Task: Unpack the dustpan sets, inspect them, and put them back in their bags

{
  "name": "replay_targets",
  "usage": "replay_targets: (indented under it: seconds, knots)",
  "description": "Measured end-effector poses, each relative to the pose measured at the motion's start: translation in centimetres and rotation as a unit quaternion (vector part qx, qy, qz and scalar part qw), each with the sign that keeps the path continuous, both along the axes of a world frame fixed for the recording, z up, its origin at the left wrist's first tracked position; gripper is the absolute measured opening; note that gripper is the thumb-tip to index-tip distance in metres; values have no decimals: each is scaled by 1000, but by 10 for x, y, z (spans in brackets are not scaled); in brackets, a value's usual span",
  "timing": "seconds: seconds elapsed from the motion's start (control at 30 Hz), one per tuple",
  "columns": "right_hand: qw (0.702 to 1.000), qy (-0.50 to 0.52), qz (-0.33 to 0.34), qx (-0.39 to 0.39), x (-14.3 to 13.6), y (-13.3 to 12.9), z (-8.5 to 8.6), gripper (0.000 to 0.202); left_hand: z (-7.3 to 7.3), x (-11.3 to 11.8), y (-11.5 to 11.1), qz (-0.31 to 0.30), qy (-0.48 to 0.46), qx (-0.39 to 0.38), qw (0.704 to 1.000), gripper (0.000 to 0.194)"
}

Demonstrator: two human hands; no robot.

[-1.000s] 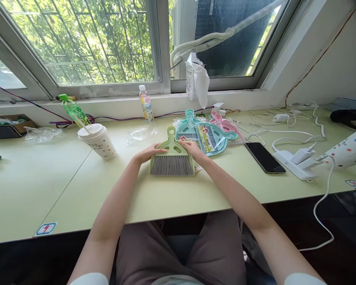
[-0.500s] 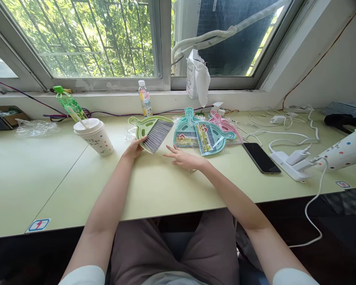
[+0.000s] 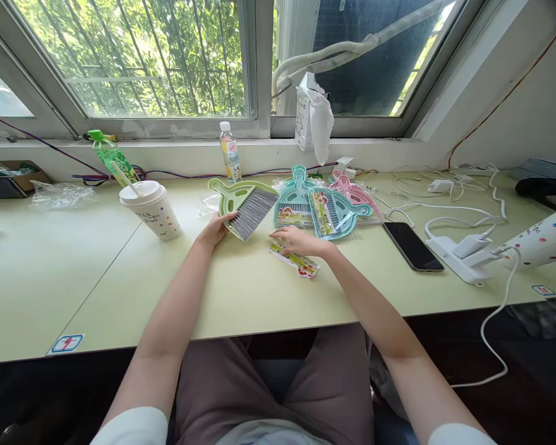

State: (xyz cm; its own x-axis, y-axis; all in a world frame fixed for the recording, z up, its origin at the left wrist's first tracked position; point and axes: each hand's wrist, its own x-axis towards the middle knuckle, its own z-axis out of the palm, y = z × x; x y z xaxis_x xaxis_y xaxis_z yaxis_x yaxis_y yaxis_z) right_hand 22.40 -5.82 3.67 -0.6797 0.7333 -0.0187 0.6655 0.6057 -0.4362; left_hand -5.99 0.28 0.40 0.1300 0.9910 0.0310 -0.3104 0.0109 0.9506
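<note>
The left hand grasps the near edge of a green brush and dustpan set, fingers curled against the pan beside its grey bristles, so that the set is tilted up off the pale green table with its looped handle pointing left toward the paper cup. The right hand lies flat and released, palm down, its fingertips on one end of a printed paper label that rests on the table just in front of the teal sets. Just beyond that hand lie two teal brush and dustpan sets in clear wrapping, overlapping, with a pink set behind them. To the right a dark phone lies face up, and past it a white power strip with plugs and loose white cables. A small drink bottle stands against the sill behind the green set, a green bottle leans near the cup, and a white bag sits on the window ledge
</note>
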Motion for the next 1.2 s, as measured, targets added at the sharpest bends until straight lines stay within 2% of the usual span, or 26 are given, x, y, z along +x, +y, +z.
replay_targets:
  seconds: [0.17,0.47,0.57,0.67,0.8,0.9,1.03,1.13,1.2]
  knots:
    - [999,-15,-21,-35,-7,-1,0,46,-2,0,0,-16,14,-1,1000,69]
    - [999,36,8,2,-17,-1,-13,23,-3,1,0,-28,47,5,998,69]
    - [995,97,4,-33,-19,2,-16,18,-4,0,1,-41,51,2,998,69]
    - [965,241,-18,-101,-22,3,-14,23,-4,4,0,-57,48,-4,997,66]
    - [882,450,-113,-78,-22,7,-9,40,0,26,-7,-49,22,21,998,67]
    - [831,514,-212,-21,-19,11,-11,47,2,49,-13,-58,-2,40,997,68]
    - [816,470,-331,71,-13,15,-18,47,-2,67,-19,-90,6,27,996,76]
    - [812,411,-398,110,-9,17,-18,46,-5,67,-19,-106,13,20,994,78]
    - [818,375,-420,121,-7,16,-16,46,-5,65,-19,-109,14,23,994,77]
